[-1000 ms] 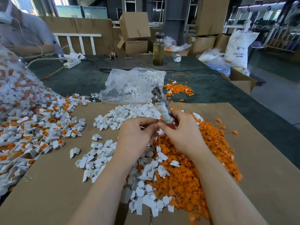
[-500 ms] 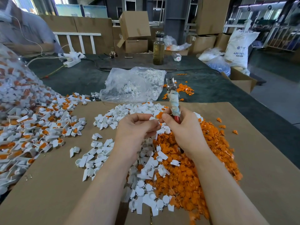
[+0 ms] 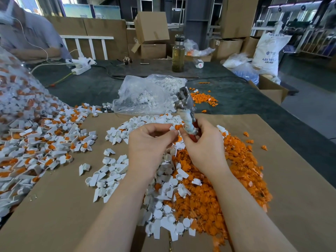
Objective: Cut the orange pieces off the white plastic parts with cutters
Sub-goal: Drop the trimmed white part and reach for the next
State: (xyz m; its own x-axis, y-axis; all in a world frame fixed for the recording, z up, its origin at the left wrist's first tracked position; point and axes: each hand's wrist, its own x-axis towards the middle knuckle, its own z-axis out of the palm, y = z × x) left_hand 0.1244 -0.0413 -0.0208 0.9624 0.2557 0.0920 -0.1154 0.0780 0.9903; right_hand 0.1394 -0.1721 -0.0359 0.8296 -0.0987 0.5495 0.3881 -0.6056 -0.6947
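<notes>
Nearest, orange offcut pile [image 3: 218,193] at 5 o'clock, trimmed white parts [image 3: 163,215] w/ it. Left hand [image 3: 149,148] fingers pinch a white part w/ orange piece [image 3: 176,127]; right hand [image 3: 205,142] fingers curl round cutters [image 3: 185,110], head up at 12. Uncut heap [image 3: 36,139] at 9, clear bag [image 3: 145,95] beyond.

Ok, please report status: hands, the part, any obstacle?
Left hand pinches white part with orange piece. Right hand grips cutters, head up, off the part. No obstacle seen.
</notes>
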